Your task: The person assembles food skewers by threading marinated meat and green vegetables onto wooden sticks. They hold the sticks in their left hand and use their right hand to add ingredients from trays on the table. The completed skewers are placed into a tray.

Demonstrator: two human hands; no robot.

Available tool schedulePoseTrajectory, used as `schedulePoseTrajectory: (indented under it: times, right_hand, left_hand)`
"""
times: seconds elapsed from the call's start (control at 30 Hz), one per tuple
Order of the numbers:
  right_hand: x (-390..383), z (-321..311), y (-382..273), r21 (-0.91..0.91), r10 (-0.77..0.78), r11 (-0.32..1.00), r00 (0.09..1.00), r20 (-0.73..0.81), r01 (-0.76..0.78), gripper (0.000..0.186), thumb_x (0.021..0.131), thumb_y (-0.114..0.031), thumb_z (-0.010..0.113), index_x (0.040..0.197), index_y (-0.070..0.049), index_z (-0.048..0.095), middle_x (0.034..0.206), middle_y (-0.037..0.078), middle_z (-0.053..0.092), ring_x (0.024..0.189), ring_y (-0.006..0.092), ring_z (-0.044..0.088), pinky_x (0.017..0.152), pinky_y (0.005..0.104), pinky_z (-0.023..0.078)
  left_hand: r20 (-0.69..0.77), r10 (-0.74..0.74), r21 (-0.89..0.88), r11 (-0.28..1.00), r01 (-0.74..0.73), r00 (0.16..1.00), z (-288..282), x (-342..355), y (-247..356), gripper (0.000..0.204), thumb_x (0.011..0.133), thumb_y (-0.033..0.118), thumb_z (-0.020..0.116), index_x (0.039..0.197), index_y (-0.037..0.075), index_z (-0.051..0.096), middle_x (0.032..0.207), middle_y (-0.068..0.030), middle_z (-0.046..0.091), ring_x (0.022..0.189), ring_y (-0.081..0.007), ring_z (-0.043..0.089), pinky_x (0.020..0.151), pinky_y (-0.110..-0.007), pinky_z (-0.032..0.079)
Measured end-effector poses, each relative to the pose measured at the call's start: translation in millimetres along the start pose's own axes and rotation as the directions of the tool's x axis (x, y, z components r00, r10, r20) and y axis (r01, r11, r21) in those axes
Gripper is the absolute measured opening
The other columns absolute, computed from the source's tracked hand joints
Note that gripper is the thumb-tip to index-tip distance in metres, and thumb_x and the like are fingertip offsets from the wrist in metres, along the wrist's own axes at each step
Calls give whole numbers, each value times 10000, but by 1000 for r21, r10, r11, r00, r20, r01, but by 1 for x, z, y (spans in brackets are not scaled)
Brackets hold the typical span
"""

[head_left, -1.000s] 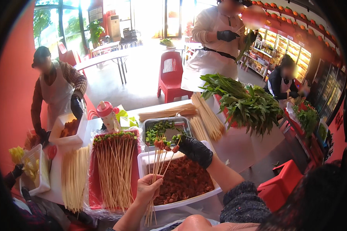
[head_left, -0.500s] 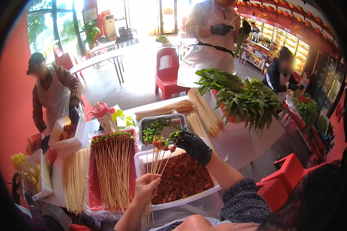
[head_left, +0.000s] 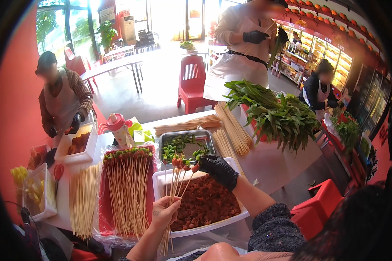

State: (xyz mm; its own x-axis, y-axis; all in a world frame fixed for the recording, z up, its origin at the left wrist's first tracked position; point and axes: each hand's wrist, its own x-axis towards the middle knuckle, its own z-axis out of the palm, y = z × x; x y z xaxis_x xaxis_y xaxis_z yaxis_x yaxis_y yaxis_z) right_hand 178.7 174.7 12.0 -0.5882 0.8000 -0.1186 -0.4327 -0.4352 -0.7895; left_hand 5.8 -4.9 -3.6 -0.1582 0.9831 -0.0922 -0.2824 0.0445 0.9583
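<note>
Bare and closed, my left hand grips a small bunch of bamboo skewers fanned upward. Red-brown meat pieces and bits of green pepper sit near their upper ends. My right hand, in a black glove, is closed at the rightmost skewer's tip, its fingertips pinching a green pepper piece. Both hands are over a white tub of cut red-brown meat. Just beyond it stands a metal tray of chopped green pepper.
Left of the tub, a red tray holds many loaded skewers; bare skewers lie beside it. More skewers and leafy greens are farther back. A pink-lidded cup stands behind the red tray. Several people work around.
The view has shifted slightly. My hands stay at the skewers almost unmoved. At the left, a co-worker's gloved hand has lifted from the white box.
</note>
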Motion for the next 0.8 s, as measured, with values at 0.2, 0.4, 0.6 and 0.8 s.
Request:
schedulePoseTrajectory:
  times: [0.2,0.4,0.6,0.8]
  right_hand:
    - [-1,3,10,18,27,999,999,24,-28,160,835,-60,565,984,-3,570,899,88,620,831,181,623,793,274,513]
    - [0,1,11,-8,-4,1000,999,47,5,162,833,-68,572,983,-6,568,882,79,619,827,181,625,789,278,516]
    - [8,-7,20,-65,-39,997,999,16,40,221,815,-92,608,1007,9,563,934,74,608,876,172,607,789,274,514]
    - [15,-12,19,-146,-18,989,1000,11,19,231,825,-150,603,1011,-15,580,947,63,619,871,168,606,798,278,496]
  left_hand:
    - [13,12,13,1000,-12,1000,-2,1,-2,148,837,83,579,925,-37,587,594,-14,534,342,-45,432,278,-182,278]
    - [7,94,-47,994,-94,996,0,-1,-4,288,906,259,484,953,-8,582,508,-20,500,308,-46,378,277,-183,262]
    - [256,-23,-51,998,37,966,-9,2,-4,358,936,309,402,906,1,583,443,-12,440,283,-58,330,280,-190,227]
    - [203,-1,-28,1000,7,979,-5,1,-3,335,948,249,383,918,-16,586,460,6,431,302,-43,327,299,-175,244]
